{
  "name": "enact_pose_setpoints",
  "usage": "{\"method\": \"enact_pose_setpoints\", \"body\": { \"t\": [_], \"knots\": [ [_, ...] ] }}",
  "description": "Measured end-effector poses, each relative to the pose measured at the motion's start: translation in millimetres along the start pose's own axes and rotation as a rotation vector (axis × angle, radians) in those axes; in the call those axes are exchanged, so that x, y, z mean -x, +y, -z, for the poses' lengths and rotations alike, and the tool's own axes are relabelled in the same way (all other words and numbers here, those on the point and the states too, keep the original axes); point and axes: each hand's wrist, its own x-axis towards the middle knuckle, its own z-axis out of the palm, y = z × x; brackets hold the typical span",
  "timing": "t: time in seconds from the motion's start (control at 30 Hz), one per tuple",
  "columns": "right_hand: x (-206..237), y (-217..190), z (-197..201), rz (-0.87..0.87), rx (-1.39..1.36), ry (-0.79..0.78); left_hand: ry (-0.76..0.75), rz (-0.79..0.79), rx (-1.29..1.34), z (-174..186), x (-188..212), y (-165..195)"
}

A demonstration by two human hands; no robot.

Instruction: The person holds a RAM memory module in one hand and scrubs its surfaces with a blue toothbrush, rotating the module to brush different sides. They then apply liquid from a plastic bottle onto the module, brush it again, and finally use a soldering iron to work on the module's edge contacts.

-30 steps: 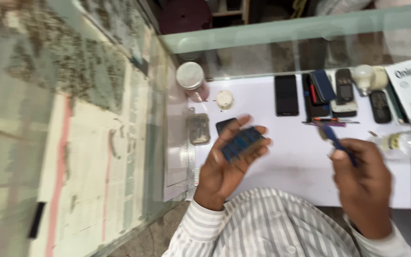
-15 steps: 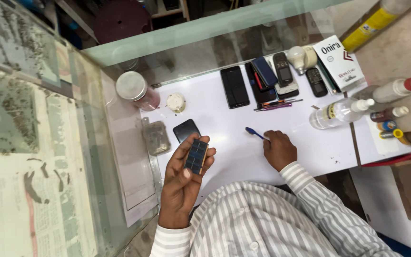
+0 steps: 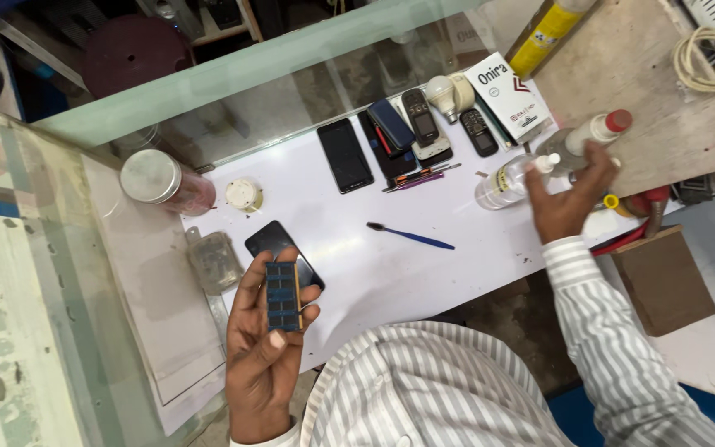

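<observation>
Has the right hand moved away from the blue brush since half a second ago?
Yes. The right hand has left the blue brush lying on the white table and gone right, to the clear bottles near the wooden board.

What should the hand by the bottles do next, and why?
Probably close the right hand around the clear bottle: its fingers are spread right beside it, gripping nothing yet, while the left hand holds the blue circuit board.

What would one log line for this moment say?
left hand: holds blue circuit board | right hand: reaching clear bottle | blue brush: on table
</observation>
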Motion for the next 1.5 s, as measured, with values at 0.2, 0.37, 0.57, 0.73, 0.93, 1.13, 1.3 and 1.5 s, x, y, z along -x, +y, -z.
{"method": "enact_pose_setpoints", "body": {
  "t": [0.2,0.37,0.57,0.73,0.93,1.13,1.3,1.5],
  "knots": [
    [17,10,-30,-0.05,-0.11,-0.066,0.006,-0.014,0.004,-6,6,-3],
    [14,7,-34,0.158,0.05,-0.062,0.001,-0.029,0.025,-16,10,2],
    [14,-4,-33,0.161,0.059,-0.109,-0.068,-0.002,0.016,-24,3,11],
    [11,-7,-40,0.144,-0.017,-0.123,-0.138,-0.002,-0.041,-26,-4,16],
    [-5,-28,-38,0.232,-0.127,-0.101,-0.104,-0.033,-0.059,-20,-17,14],
    [-11,-102,-8,0.139,-0.526,-0.164,0.008,0.072,-0.064,-14,-45,-17],
    [-8,-185,3,0.042,-0.961,-0.259,0.057,0.17,-0.002,-20,-51,-42],
    [0,-251,-7,0.021,-1.151,-0.338,0.143,0.168,0.116,-31,-55,-54]
  ]
}}
